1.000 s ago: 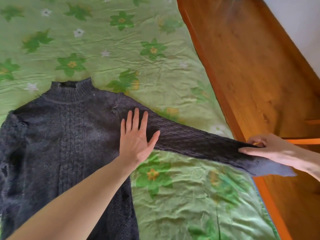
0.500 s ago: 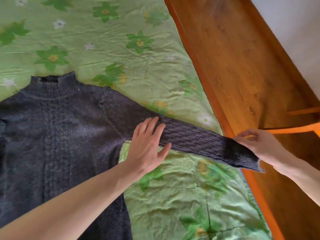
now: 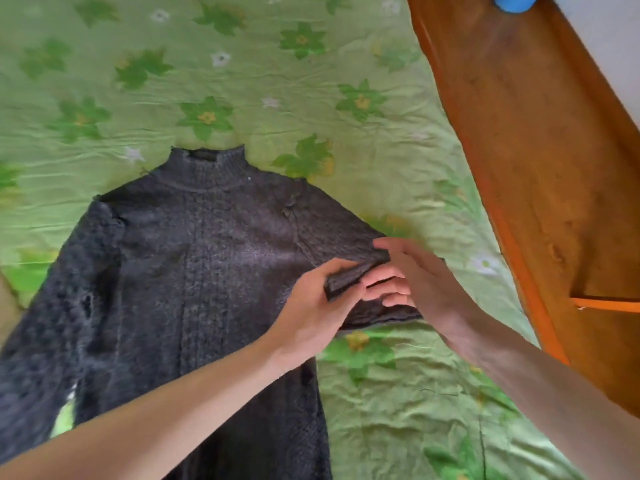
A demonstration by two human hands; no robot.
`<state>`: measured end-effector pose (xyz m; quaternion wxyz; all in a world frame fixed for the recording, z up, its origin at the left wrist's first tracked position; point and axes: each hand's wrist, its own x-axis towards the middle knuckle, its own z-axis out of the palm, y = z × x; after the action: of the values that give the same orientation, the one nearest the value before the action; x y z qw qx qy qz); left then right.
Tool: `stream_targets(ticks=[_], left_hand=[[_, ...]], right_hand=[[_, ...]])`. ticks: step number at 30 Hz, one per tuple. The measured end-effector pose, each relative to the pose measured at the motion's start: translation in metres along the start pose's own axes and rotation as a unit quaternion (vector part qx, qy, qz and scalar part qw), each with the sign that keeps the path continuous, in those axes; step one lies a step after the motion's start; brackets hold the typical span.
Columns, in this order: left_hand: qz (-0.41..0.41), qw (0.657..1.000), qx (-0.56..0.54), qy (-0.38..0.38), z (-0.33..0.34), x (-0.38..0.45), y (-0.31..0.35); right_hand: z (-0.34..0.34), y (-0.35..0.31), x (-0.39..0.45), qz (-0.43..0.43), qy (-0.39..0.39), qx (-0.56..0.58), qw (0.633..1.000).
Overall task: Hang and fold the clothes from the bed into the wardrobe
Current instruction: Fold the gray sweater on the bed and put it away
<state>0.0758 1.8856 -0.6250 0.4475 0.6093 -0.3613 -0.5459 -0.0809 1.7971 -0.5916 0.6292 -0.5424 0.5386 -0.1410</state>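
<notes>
— Where's the sweater (image 3: 214, 271)?
— Flat on the bed (image 3: 381, 393), collar away from the person, its right sleeve folded in over the chest.
— And the hands?
— Left hand (image 3: 311, 317) pinches the cuff (image 3: 346, 277); right hand (image 3: 412, 275) lies loose, fingers straight, touching it.

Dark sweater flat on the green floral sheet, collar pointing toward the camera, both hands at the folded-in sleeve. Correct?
Not quite. In the head view the sweater lies with its collar pointing away from the camera. The rest holds: green floral sheet, left hand and right hand at the folded-in sleeve.
</notes>
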Motion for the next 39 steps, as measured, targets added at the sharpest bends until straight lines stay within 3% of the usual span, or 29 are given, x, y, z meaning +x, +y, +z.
stream_targets(ticks=[3, 5, 7, 9, 13, 16, 19, 22, 26, 35, 37, 39], left_hand=[[0.003, 0.999, 0.018, 0.048, -0.049, -0.01, 0.006], [0.011, 0.995, 0.04, 0.094, -0.084, -0.017, 0.007], [0.02, 0.989, 0.054, 0.139, -0.121, -0.022, 0.004], [0.03, 0.978, 0.061, 0.198, -0.159, -0.028, -0.004], [0.022, 0.95, 0.081, 0.299, -0.226, -0.045, -0.016], [-0.005, 0.932, 0.079, 0.354, -0.272, -0.054, -0.028], [-0.035, 0.92, 0.083, 0.381, -0.309, -0.059, -0.035], [-0.077, 0.904, 0.105, 0.407, -0.334, -0.061, -0.038], [-0.138, 0.893, 0.131, 0.408, -0.357, -0.061, -0.052], [-0.122, 0.92, 0.155, 0.34, -0.35, -0.069, -0.056], [-0.111, 0.929, 0.158, 0.317, -0.346, -0.067, -0.057], [-0.098, 0.93, 0.16, 0.316, -0.343, -0.063, -0.056]], right_hand=[[0.013, 0.011, 0.012, -0.12, 0.035, -0.159, 0.979], [0.018, 0.022, 0.026, -0.199, 0.037, -0.305, 0.931], [0.024, 0.03, 0.043, -0.207, 0.042, -0.444, 0.871], [0.034, 0.033, 0.056, -0.174, 0.081, -0.504, 0.842], [0.06, 0.038, 0.072, -0.172, 0.166, -0.498, 0.834], [0.088, 0.035, 0.078, -0.158, 0.191, -0.457, 0.854], [0.115, 0.033, 0.083, -0.167, 0.18, -0.45, 0.859], [0.136, 0.034, 0.091, -0.195, 0.136, -0.516, 0.823], [0.158, 0.037, 0.103, -0.193, 0.089, -0.593, 0.777], [0.147, 0.041, 0.113, -0.016, 0.153, -0.612, 0.776], [0.146, 0.039, 0.112, -0.017, 0.163, -0.619, 0.768], [0.15, 0.036, 0.111, -0.082, 0.187, -0.617, 0.76]])
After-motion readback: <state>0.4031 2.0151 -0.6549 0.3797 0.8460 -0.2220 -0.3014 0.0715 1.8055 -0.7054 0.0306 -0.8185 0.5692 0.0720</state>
